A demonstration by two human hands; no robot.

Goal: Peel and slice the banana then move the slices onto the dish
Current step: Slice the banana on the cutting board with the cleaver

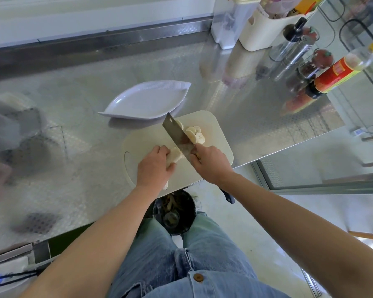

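A peeled banana (174,157) lies on the cream cutting board (215,125). My left hand (154,166) holds it down, fingers curled over its near part. My right hand (209,163) grips the handle of a steel cleaver (177,134), whose blade stands on the board just right of the banana's cut end. Several banana slices (194,134) lie in a row on the far side of the blade. A white leaf-shaped dish (146,102) sits just beyond the board's far left corner with nothing in it.
The steel table's (73,147) near edge runs under my wrists. A black bin (174,211) with peel stands on the floor between my knees. Sauce bottles (340,72), jars and a white holder (263,29) crowd the far right.
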